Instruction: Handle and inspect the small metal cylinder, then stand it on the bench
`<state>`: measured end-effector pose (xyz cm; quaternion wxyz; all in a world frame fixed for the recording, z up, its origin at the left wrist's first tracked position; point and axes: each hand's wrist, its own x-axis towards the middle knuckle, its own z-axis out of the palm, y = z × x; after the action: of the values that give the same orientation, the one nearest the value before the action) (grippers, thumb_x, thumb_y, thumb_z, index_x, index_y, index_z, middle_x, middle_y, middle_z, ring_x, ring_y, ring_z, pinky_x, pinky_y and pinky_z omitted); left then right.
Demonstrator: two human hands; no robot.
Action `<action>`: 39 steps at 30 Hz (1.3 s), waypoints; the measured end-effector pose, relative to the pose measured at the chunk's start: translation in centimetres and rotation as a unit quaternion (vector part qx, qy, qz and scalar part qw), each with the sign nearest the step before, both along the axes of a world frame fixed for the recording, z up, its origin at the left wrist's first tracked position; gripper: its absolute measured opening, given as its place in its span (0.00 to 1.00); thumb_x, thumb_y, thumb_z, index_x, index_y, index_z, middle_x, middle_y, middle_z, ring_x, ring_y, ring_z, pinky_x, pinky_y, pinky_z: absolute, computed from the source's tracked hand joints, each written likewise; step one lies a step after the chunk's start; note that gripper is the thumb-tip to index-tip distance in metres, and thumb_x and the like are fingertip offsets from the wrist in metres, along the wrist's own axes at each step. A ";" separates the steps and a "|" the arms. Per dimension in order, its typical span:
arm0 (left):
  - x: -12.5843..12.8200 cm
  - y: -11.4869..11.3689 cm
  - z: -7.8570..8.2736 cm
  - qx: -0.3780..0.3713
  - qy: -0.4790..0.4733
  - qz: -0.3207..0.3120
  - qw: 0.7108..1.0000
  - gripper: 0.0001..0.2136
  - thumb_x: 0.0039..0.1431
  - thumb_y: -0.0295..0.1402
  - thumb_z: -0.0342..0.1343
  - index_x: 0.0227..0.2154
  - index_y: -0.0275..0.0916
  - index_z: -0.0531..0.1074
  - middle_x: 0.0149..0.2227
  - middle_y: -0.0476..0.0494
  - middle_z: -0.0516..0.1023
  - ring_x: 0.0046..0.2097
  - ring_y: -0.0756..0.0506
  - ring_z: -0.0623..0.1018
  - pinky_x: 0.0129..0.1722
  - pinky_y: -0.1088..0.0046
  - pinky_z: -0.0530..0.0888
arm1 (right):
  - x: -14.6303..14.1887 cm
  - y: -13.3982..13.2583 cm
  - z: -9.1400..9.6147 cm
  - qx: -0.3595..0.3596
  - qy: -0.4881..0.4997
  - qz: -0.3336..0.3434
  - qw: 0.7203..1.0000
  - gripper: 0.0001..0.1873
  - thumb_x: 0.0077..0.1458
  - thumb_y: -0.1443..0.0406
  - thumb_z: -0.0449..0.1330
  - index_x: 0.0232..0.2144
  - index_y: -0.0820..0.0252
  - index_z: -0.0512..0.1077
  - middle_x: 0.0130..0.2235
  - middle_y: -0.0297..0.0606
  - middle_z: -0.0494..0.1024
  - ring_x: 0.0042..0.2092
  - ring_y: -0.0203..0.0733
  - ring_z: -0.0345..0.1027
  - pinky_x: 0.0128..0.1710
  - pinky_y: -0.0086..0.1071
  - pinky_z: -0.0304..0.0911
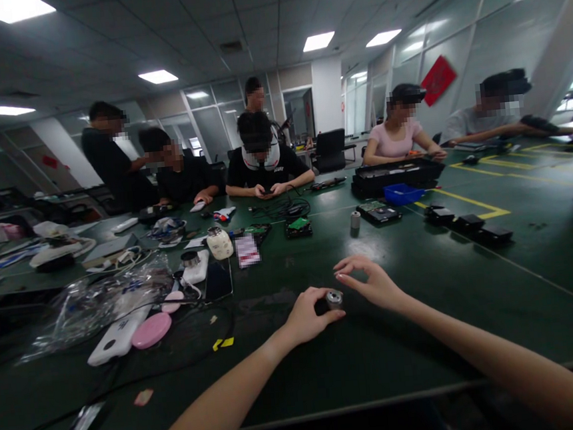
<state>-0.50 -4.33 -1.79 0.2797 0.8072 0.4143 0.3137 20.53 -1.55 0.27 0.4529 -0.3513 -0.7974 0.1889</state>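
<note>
A small silver metal cylinder [334, 300], like a little motor, stands upright on the green table [404, 358]. My left hand [306, 317] grips it from the left, thumb on the near side and fingers on the far side. Just beyond and to the right, my right hand [373, 284] hovers with thumb and fingers curved and apart, holding nothing. A second silver cylinder [355, 220] stands farther back on the table, beyond my right hand.
Left of my hands lie a phone [218, 279], a pink round case [151, 330], a white power bank [119, 337] and crumpled clear plastic [98, 302]. Hard drives [379, 211], a blue tray [404, 194] and black blocks [468, 224] sit to the right. Several people are around the table.
</note>
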 end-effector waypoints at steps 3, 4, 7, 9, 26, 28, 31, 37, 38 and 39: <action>0.0 -0.2 0.4 -0.007 0.000 -0.003 1.000 0.19 0.52 0.38 0.65 0.47 0.42 0.75 0.45 0.43 0.77 0.47 0.41 0.75 0.50 0.66 0.69 | 2.2 2.1 -1.1 0.010 -0.098 -0.077 0.992 0.10 0.56 0.56 0.60 0.34 0.53 0.78 0.46 0.41 0.76 0.51 0.51 0.65 0.54 0.50 0.55; 0.0 -0.3 0.5 -0.009 0.001 -0.004 1.000 0.18 0.52 0.38 0.65 0.46 0.42 0.75 0.45 0.43 0.77 0.47 0.41 0.75 0.50 0.66 0.69 | 2.9 2.7 -1.6 -0.009 -0.151 -0.087 0.985 0.10 0.56 0.55 0.60 0.35 0.50 0.78 0.48 0.40 0.74 0.54 0.53 0.62 0.54 0.52 0.53; 0.0 -0.3 0.6 -0.014 0.003 -0.005 1.000 0.18 0.52 0.39 0.65 0.47 0.43 0.75 0.46 0.43 0.77 0.47 0.41 0.75 0.51 0.66 0.69 | 4.5 4.0 -2.9 -0.049 -0.208 -0.085 0.973 0.10 0.52 0.53 0.62 0.34 0.46 0.80 0.50 0.40 0.73 0.55 0.59 0.59 0.53 0.57 0.52; 0.0 -0.3 0.6 -0.013 0.003 -0.004 1.000 0.19 0.51 0.39 0.65 0.47 0.43 0.75 0.46 0.43 0.77 0.47 0.41 0.75 0.51 0.66 0.69 | 5.0 4.4 -3.3 -0.065 -0.217 -0.080 0.971 0.12 0.51 0.51 0.63 0.37 0.44 0.80 0.51 0.41 0.73 0.56 0.61 0.59 0.52 0.59 0.53; 0.0 -0.1 0.1 0.007 0.005 0.004 1.000 0.19 0.51 0.40 0.65 0.45 0.39 0.75 0.44 0.42 0.77 0.46 0.40 0.75 0.49 0.66 0.70 | -0.5 -0.7 -0.4 -0.046 -0.032 0.048 0.997 0.09 0.58 0.59 0.60 0.38 0.52 0.78 0.45 0.38 0.78 0.50 0.47 0.67 0.52 0.45 0.62; 0.0 -0.1 0.1 0.006 0.006 -0.001 1.000 0.19 0.51 0.39 0.65 0.46 0.39 0.74 0.44 0.42 0.78 0.47 0.40 0.75 0.48 0.66 0.70 | -1.0 -1.4 -0.2 -0.058 -0.022 0.077 0.995 0.08 0.58 0.60 0.60 0.38 0.52 0.78 0.43 0.38 0.79 0.48 0.47 0.69 0.51 0.45 0.63; 0.1 -0.1 0.2 0.004 0.004 -0.002 1.000 0.18 0.51 0.38 0.65 0.45 0.38 0.75 0.44 0.41 0.78 0.47 0.40 0.75 0.48 0.66 0.70 | -1.1 -1.6 -0.2 -0.057 -0.029 0.083 0.994 0.08 0.58 0.61 0.60 0.38 0.52 0.78 0.40 0.37 0.80 0.45 0.46 0.70 0.49 0.44 0.63; 0.1 0.0 0.0 0.007 -0.004 -0.002 1.000 0.17 0.51 0.37 0.65 0.44 0.37 0.75 0.43 0.41 0.78 0.46 0.40 0.76 0.48 0.66 0.70 | -1.1 -1.6 -0.4 -0.040 -0.024 0.059 0.997 0.06 0.56 0.60 0.62 0.32 0.56 0.75 0.38 0.37 0.80 0.42 0.44 0.71 0.46 0.41 0.64; 0.1 0.0 -0.1 0.007 -0.002 -0.001 1.000 0.17 0.51 0.37 0.65 0.44 0.38 0.75 0.43 0.41 0.78 0.46 0.41 0.76 0.48 0.66 0.70 | -1.1 -1.6 -0.4 -0.039 -0.020 0.050 0.998 0.07 0.56 0.60 0.62 0.30 0.57 0.74 0.38 0.37 0.79 0.42 0.44 0.72 0.45 0.41 0.64; 0.0 0.0 -0.1 0.006 -0.001 0.000 1.000 0.18 0.51 0.37 0.66 0.44 0.38 0.75 0.43 0.42 0.78 0.46 0.41 0.76 0.48 0.66 0.70 | -1.0 -1.6 -0.5 -0.039 -0.016 0.041 0.998 0.08 0.56 0.60 0.62 0.28 0.57 0.73 0.37 0.37 0.79 0.41 0.44 0.72 0.45 0.41 0.64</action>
<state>-0.45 -4.31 -1.90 0.2749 0.8089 0.4121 0.3167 19.52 -3.18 -0.19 0.4177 -0.3387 -0.8104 0.2327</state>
